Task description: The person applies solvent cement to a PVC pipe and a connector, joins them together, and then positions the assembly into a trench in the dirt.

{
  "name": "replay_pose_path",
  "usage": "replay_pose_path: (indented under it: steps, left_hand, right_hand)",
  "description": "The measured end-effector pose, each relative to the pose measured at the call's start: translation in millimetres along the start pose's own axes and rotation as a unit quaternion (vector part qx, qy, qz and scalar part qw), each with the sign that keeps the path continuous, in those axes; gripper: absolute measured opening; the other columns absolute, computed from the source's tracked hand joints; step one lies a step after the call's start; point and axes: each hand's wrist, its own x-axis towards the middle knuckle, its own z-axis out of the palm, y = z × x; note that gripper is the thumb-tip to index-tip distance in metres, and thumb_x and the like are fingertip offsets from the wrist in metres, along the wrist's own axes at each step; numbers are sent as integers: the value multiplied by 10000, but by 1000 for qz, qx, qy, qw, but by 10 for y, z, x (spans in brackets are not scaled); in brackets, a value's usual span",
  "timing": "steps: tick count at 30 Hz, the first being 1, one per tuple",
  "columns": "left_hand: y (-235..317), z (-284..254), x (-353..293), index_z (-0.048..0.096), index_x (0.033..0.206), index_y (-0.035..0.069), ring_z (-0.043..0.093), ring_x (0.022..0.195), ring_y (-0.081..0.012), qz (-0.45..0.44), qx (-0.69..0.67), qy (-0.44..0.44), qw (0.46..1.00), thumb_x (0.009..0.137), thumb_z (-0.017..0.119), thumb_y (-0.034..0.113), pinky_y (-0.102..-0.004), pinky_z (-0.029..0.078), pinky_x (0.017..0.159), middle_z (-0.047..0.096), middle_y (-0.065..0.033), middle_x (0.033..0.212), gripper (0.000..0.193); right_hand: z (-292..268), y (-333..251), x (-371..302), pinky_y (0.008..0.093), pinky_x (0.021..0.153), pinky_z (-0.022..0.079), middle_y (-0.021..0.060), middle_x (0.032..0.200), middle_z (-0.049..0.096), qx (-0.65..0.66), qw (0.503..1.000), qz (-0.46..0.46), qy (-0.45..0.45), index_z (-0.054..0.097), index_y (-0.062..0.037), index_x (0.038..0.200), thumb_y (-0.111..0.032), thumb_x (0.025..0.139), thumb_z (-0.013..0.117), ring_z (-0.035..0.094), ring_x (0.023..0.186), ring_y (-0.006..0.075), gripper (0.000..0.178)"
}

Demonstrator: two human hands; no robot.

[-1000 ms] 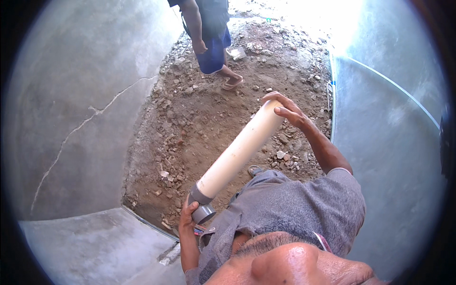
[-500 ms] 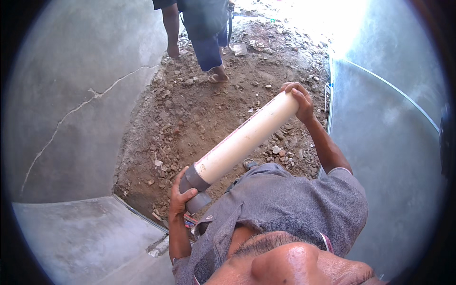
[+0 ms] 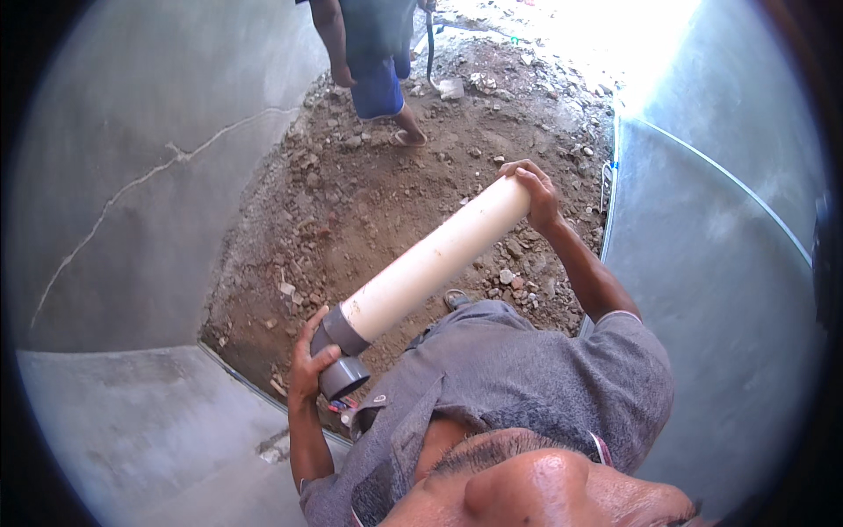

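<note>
A cream plastic pipe [image 3: 435,259] lies slantwise in front of my body, its far end up to the right. On its near lower end sits a grey elbow fitting [image 3: 342,376], with its round mouth turned toward me. My left hand [image 3: 307,362] is wrapped around the elbow from the left, thumb across it. At the pipe's far end my right hand [image 3: 537,197] grips the rim, fingers curled over the top. The fingers' inner sides are hidden behind the pipe.
Loose soil and rubble [image 3: 386,211] cover the ground between grey plastered walls, the left one cracked [image 3: 180,156]. Ahead, another person [image 3: 378,53] in blue shorts stands beside a dark upright rod [image 3: 430,57]. A thin pale pipe [image 3: 729,167] runs along the right wall.
Both my hands have shifted left with the pipe, and the elbow's mouth now faces me more openly. The person ahead has moved a leg and shifted slightly right.
</note>
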Motion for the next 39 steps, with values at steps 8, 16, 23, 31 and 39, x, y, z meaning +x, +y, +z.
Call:
replay_pose_path:
  steps: [8, 16, 23, 31, 39]
  left_hand:
    - [-1061, -83, -54, 496, 1266, -24, 546, 1160, -317, 16, -365, 88, 927, 924, 515, 438, -425, 454, 993, 517, -222, 1297, 575]
    - [-1484, 86, -518, 268, 1468, 73, 467, 1271, -240, 105, -446, 369, 808, 941, 424, 571, -445, 389, 1046, 441, -149, 1415, 742]
    - [-2287, 443, -1749, 362, 1386, 49, 459, 1257, -220, 260, -408, 531, 695, 871, 606, 512, -399, 385, 1041, 475, -105, 1352, 735]
    - [-3421, 933, -2410, 401, 1329, 45, 525, 1156, -246, 259, -497, 700, 442, 803, 762, 268, -409, 426, 983, 538, -97, 1230, 676]
    - [-3870, 1127, -3224, 469, 1282, 48, 563, 1103, -257, 262, -534, 770, 231, 810, 757, 262, -415, 426, 984, 585, -75, 1183, 593]
  right_hand:
    - [-187, 1155, 38, 337, 669, 497, 78, 888, 605, -37, 964, 263, -3, 626, -47, 1041, -254, 887, 546, 590, 758, 193, 270]
    - [317, 1530, 133, 438, 688, 534, 84, 1034, 651, -120, 800, 564, -165, 574, -91, 1178, -377, 923, 488, 646, 904, 236, 394]
    - [1254, 2210, -200, 373, 430, 500, 85, 893, 672, -239, 677, 567, -404, 571, -92, 1144, -475, 938, 429, 666, 706, 240, 458]
    - [2750, 2166, -914, 360, 454, 459, 115, 861, 663, -384, 469, 529, -593, 547, -91, 1179, -573, 922, 411, 654, 639, 259, 563]
    - [4032, 2792, -2246, 402, 669, 555, 117, 1020, 636, -489, 333, 451, -669, 519, -116, 1217, -563, 936, 376, 647, 816, 243, 547]
